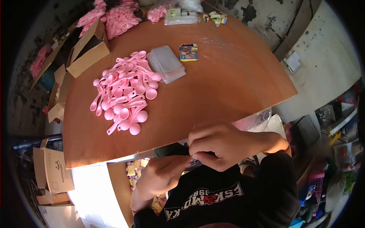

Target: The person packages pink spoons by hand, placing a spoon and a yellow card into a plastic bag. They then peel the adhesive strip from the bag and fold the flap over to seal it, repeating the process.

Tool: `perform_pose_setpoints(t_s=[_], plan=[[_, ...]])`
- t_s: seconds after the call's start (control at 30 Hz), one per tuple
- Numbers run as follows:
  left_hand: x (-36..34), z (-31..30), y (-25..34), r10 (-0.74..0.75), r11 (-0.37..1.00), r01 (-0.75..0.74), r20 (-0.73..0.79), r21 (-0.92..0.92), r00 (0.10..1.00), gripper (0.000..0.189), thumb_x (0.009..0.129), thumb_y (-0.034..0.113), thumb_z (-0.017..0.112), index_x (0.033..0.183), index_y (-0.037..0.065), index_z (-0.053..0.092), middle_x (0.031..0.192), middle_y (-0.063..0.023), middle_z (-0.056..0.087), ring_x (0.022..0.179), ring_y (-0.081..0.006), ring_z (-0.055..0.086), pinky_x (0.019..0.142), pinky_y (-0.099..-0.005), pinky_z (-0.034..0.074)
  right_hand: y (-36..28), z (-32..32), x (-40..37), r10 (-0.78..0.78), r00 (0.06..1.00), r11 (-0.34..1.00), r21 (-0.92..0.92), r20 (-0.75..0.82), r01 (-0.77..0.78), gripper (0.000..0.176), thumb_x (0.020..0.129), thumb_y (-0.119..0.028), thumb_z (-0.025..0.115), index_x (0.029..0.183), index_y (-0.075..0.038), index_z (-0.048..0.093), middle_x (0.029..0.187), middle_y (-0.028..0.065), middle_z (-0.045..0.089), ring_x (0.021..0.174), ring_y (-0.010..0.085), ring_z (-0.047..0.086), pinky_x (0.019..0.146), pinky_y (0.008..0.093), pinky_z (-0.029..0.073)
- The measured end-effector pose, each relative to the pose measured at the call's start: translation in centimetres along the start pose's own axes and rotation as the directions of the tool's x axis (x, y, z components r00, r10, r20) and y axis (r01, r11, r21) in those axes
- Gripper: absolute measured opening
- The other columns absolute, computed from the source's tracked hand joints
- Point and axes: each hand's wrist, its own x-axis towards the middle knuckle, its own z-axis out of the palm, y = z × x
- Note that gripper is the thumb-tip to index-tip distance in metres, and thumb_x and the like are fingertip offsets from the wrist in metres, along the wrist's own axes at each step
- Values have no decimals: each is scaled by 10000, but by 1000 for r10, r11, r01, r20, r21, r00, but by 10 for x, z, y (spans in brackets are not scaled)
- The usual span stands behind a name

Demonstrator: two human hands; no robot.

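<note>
Both hands are close together in front of the chest, below the table's near edge. My left hand [161, 173] has its fingers pinched at something I cannot make out. Touching it, my right hand [216, 146] is closed with curled fingers, and what it grips is too small to name. On the brown table [228, 87] lies a heap of pink spoons [123, 89]. Beside the heap is a stack of clear plastic bags [166, 64]. A small blue and yellow packet [188, 52] lies to the right of the bags.
Open cardboard boxes [89, 49] stand at the table's left edge, with pink bundles [121, 19] behind. Clear packs [181, 19] and small packets [216, 18] lie at the far edge. Another carton [54, 169] stands lower left. A box of small packets [133, 169] is below the table.
</note>
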Motion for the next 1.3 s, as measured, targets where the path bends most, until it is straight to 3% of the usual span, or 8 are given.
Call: perform_pose_setpoints(t_s=[0.47,0.53,0.57,0.6,0.87,1.0,1.13,1.3], plan=[[-42,50,-16,-155,979,0,-744,-204,650,111,859,88,665,887,-19,666,677,-165,693,593,-244,692,585,-288,538,65,-144,-16,-272,860,600,622,-432,503,106,886,-184,603,885,-80,627,885,28,581,781,228,608,743,414,482],[-48,47,-22,-86,985,-40,-670,-170,738,238,928,103,630,1113,-38,583,776,-170,676,636,-232,678,618,-319,543,152,-160,-31,86,910,409,848,-405,338,183,871,-223,635,964,-69,670,938,39,636,876,250,631,833,429,485],[-43,46,-16,-108,981,-28,-668,-190,736,240,931,103,626,1113,-46,578,767,-173,681,637,-233,678,621,-319,542,194,-149,-39,280,873,940,300,-399,-164,226,869,-230,651,1009,-57,686,954,51,670,887,250,645,840,420,493],[-39,46,-13,-130,978,-17,-673,-207,728,242,935,102,622,1113,-53,573,757,-176,687,637,-234,679,623,-319,540,220,-141,-39,378,765,653,-435,-521,-620,272,866,-236,666,1054,-44,702,970,63,704,897,251,659,847,410,501],[-33,49,-23,-291,891,-35,-627,-453,722,117,864,2,696,944,-50,627,798,-189,709,710,-237,725,629,-329,617,152,-76,-23,524,477,707,47,-705,-706,126,839,-166,715,851,-44,743,666,108,673,671,179,658,605,300,490],[-21,43,-23,-238,931,-3,-615,-364,751,95,823,-45,707,882,-34,634,794,-178,717,712,-242,726,665,-308,605,112,-53,-12,-57,817,796,-520,-574,-310,207,822,-192,767,862,1,704,912,136,680,725,219,668,626,329,495],[5,39,-19,-194,952,-35,-687,-304,700,94,819,-42,698,896,-25,647,869,-176,684,772,-246,704,686,-291,578,22,-40,3,485,866,718,511,119,-472,526,799,-317,798,1200,-22,629,1202,144,639,1156,309,595,939,389,481],[20,41,-26,-241,963,64,-737,-261,632,141,814,43,733,892,-32,643,912,-166,643,792,-231,635,695,-302,509,33,22,13,185,971,926,359,-152,-120,308,832,-143,767,1088,-6,663,967,122,698,706,199,688,614,274,522]])
